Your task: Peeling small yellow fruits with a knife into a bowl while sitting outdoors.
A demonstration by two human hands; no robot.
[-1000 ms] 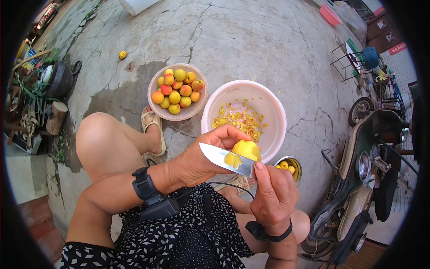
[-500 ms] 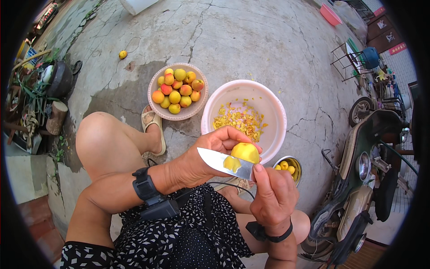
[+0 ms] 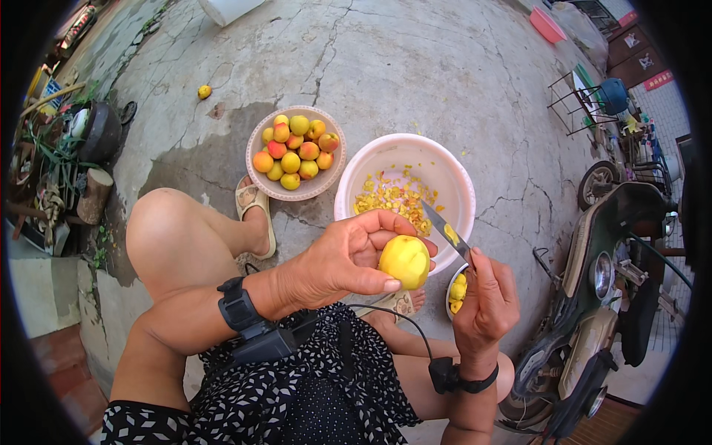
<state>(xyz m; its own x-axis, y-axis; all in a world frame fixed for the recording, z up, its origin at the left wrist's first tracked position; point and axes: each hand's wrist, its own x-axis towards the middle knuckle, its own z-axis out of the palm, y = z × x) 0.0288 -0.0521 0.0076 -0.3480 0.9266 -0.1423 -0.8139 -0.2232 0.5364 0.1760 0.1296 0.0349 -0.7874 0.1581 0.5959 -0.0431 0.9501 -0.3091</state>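
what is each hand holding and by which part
The left hand holds a yellow fruit around its left and far sides; the right hand holds a knife by the handle end.

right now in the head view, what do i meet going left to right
Cut log, lone fruit, fruit bowl, peeled fruit in the left hand, knife, right hand, far pink basin, blue container.

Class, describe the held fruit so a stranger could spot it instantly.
Start at the large pale-pink basin. By its near rim, the left hand holds the peeled yellow fruit; unlike the yellow ones in the small bowl, it alone is held.
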